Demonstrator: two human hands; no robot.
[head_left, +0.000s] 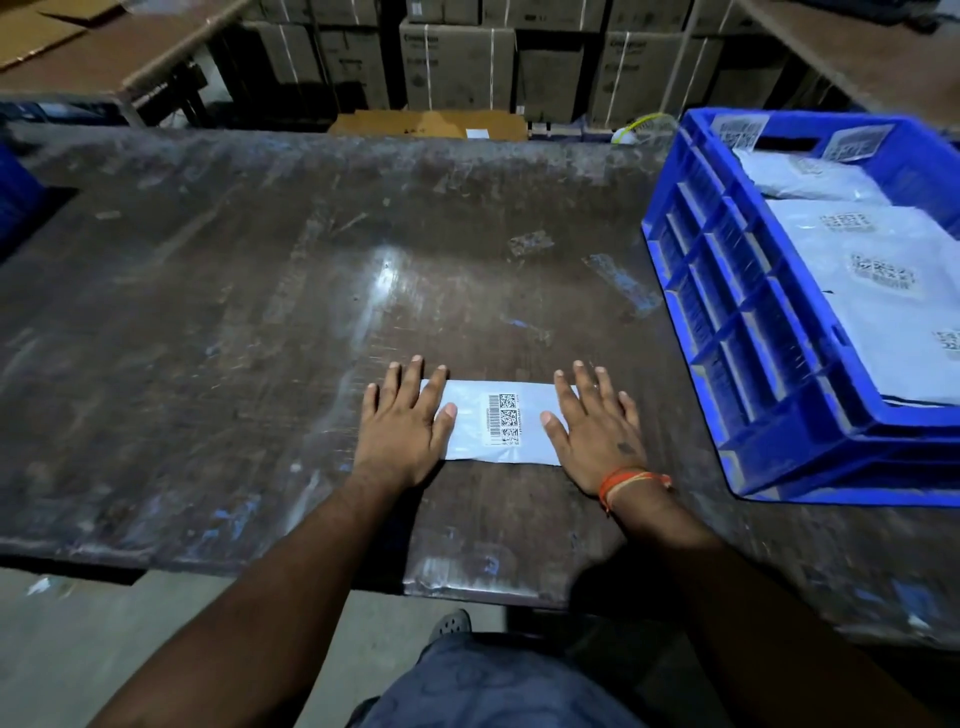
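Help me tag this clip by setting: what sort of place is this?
Probably a warehouse packing station: stacked cartons behind the table, a blue crate of labelled grey parcels, and a barcoded parcel under the left hand and right hand.

This is a warehouse packing or dispatch area. Behind the counter (260, 291) stand stacked brown cartons (457, 67) bound with white straps, and flattened cardboard (415, 124) lies at their foot. The counter is dark, scuffed wood with scraps of old tape stuck to it. A blue plastic crate (769, 364) on it holds grey mailers (852, 322) with printed barcode labels. One more labelled mailer (527, 400) lies flat on the counter. The floor (78, 649) is plain concrete.
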